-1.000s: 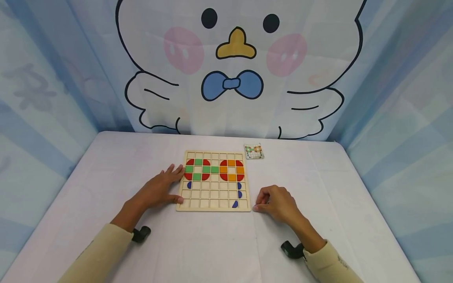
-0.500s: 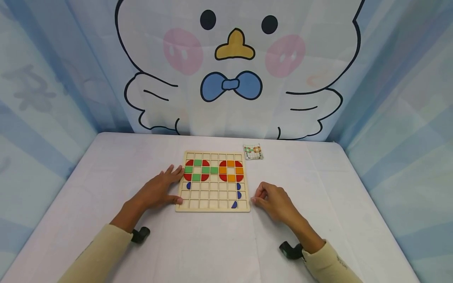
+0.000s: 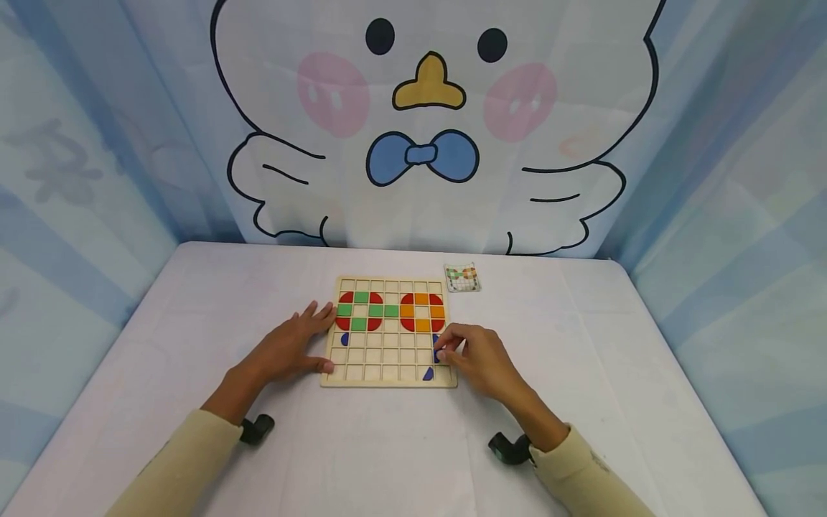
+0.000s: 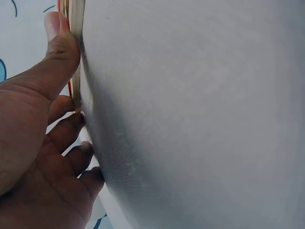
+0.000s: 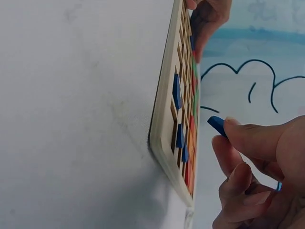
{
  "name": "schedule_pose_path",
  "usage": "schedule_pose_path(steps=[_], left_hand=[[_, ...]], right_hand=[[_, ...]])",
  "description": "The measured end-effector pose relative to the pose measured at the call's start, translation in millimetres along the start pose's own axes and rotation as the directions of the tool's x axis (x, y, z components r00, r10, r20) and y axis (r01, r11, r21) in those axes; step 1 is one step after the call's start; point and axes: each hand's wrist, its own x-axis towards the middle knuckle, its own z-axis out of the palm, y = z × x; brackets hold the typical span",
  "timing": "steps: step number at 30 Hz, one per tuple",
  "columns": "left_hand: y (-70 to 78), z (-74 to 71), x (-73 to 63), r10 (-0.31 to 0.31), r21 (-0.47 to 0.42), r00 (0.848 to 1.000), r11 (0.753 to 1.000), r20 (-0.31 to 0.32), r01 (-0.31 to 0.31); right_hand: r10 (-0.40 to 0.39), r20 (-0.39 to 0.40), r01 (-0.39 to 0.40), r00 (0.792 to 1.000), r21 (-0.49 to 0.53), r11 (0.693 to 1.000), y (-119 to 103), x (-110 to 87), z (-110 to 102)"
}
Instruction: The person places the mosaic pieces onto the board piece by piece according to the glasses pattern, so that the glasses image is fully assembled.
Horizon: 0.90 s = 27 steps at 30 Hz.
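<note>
A square wooden grid board [image 3: 388, 384] lies on the table with red, green and orange pieces in two ring shapes. A blue piece [image 3: 344, 339] sits in the board's left column, and another blue piece [image 3: 428, 374] near its front right corner. My left hand [image 3: 287, 350] rests against the board's left edge, fingers spread, thumb at the near corner. Over the right side, my right hand [image 3: 484, 362] pinches a small blue game piece [image 5: 217, 125] between thumb and index finger, apart from the grid in the right wrist view. In the head view this hand partly covers blue pieces in the right column.
A small pattern card [image 3: 462, 278] lies behind the board's far right corner. White cloth [image 3: 388, 452] covers the table, and a printed curtain [image 3: 423, 208] hangs along its back and sides.
The right hand has moved left from beside the board to over its right columns with the blue piece. My left hand and the board stay in place.
</note>
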Motion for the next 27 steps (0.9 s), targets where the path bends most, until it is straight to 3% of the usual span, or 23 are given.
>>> schedule_pose_path(steps=[15, 27], left_hand=[[1.3, -0.7, 1.4, -0.003, 0.002, 1.000, 1.000, 0.007, 0.003], [-2.8, -0.9, -0.4, 0.025, -0.022, 1.000, 0.999, 0.004, -0.025]], right_hand=[[-0.189, 0.040, 0.187, 0.981, 0.039, 0.982, -42, 24.4, 25], [-0.253, 0.105, 0.250, 0.962, 0.041, 0.967, -75, 39.9, 54]])
